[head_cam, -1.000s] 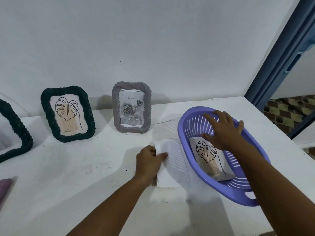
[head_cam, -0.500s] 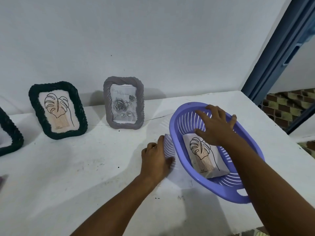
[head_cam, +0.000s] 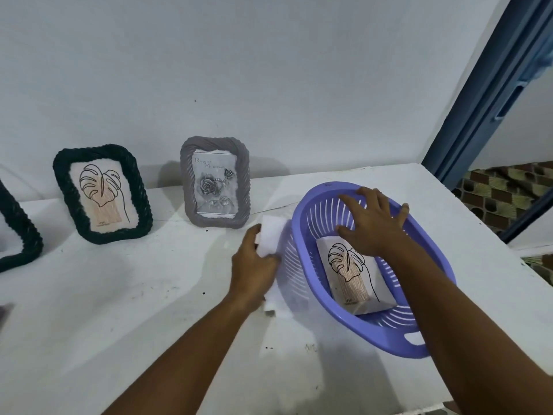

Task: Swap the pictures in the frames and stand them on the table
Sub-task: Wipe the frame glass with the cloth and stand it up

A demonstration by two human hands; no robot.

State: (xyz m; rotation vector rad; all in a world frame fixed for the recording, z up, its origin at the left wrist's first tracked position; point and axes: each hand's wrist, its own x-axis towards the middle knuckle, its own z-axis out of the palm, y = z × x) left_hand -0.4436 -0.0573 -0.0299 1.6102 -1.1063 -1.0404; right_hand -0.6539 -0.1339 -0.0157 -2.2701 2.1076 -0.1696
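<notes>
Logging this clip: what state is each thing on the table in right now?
Green frame: upright, leaf picture inside.
Grey frame: upright, rose picture inside.
Basket: tilted, leaf picture inside.
Left hand: holding white sheet.
Right hand: inside basket, holding nothing.

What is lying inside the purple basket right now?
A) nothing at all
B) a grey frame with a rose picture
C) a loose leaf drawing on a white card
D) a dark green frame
C: a white card with a leaf line drawing lies on the floor of the purple basket, under the right hand; both frames stand outside it.
</notes>
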